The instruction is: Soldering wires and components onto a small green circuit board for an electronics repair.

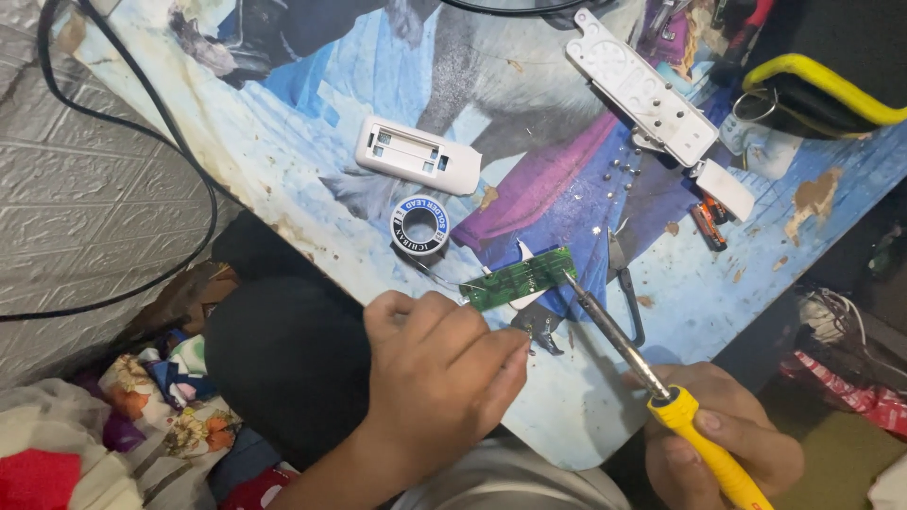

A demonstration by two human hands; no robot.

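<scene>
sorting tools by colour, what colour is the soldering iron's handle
Yellow; the soldering iron handle shows best in the head view, held in the right hand.

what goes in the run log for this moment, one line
left hand: steadies green circuit board | right hand: holds yellow soldering iron, tip at board edge | solder spool beside board

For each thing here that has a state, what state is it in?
Left hand: holding the green circuit board by its end.
Right hand: gripping the soldering iron, tip on the board.
Remote back shell: battery bay open, empty.
Remote front shell: detached, face down.
Solder spool: wire trailing out.
</scene>
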